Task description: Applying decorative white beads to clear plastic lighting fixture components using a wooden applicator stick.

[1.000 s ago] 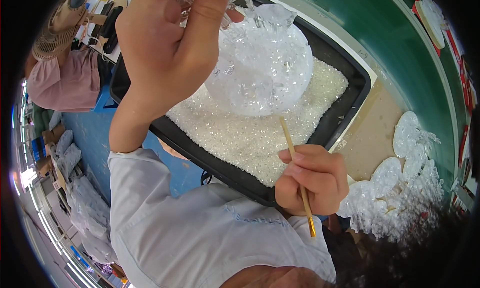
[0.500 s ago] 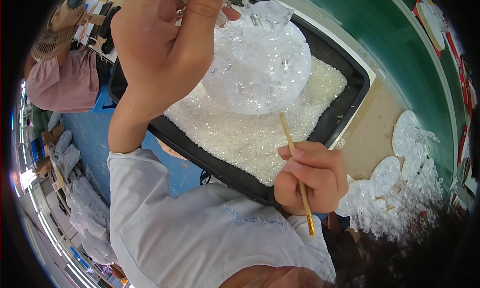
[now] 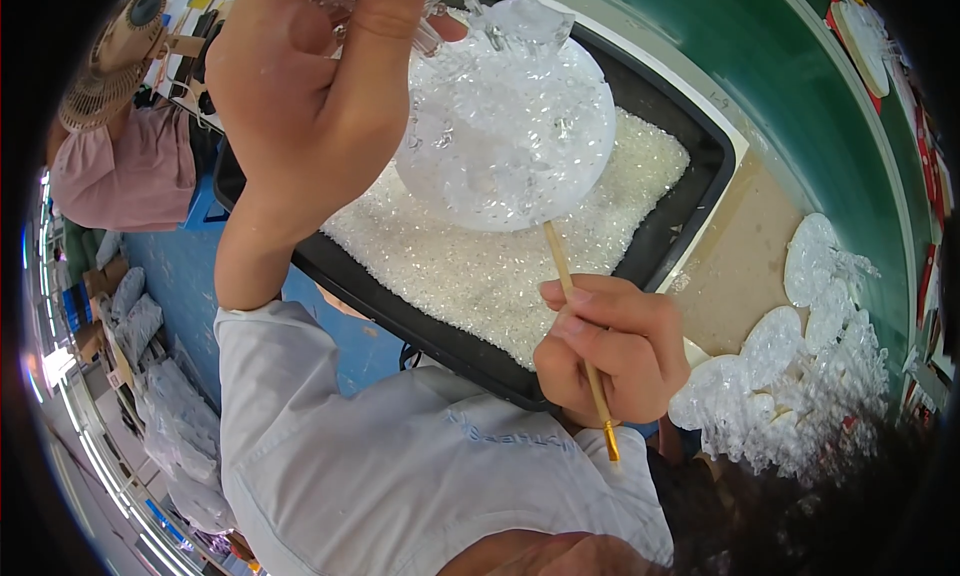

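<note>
Above a black tray of clear beads, a bead-covered translucent disc is gripped by the raised left hand, while a thin wooden brush handle is pinched in the right hand.

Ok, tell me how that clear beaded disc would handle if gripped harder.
The clear beaded disc looks thin and probably fragile. The left hand pinches only its top edge, so it seems light. Its studded surface likely grips better than smooth plastic.
</note>
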`<state>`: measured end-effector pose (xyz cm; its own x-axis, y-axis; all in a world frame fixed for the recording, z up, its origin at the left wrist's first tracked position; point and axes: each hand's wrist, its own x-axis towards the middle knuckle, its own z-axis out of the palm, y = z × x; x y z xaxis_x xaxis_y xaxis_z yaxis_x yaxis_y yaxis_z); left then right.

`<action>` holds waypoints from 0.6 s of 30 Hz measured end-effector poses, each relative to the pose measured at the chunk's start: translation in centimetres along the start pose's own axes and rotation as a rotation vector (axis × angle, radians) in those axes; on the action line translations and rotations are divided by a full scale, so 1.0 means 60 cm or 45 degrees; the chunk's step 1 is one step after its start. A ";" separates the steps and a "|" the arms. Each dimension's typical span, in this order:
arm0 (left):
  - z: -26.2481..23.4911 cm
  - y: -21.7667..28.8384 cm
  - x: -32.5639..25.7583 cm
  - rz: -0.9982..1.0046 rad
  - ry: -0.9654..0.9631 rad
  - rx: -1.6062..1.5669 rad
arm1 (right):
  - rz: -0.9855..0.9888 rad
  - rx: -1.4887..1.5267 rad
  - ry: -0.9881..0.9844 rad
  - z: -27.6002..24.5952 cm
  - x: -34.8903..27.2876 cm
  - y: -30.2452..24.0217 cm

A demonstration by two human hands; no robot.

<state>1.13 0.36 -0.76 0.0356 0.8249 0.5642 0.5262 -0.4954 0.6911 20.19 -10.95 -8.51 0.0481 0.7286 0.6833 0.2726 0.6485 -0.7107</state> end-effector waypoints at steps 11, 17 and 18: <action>0.009 0.011 -0.004 -0.180 0.088 -0.019 | -0.076 0.071 -0.166 -0.014 0.003 0.004; 0.014 0.040 -0.006 -0.261 0.082 0.023 | -0.086 0.164 -0.083 -0.008 0.001 0.001; 0.012 0.029 -0.003 -0.191 0.059 0.011 | -0.053 0.110 -0.052 -0.007 -0.001 0.001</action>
<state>2.64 -0.49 0.03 -0.0831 0.8760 0.4751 0.5301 -0.3649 0.7654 20.64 -11.02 -8.52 -0.0012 0.7080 0.7062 0.1898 0.6935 -0.6950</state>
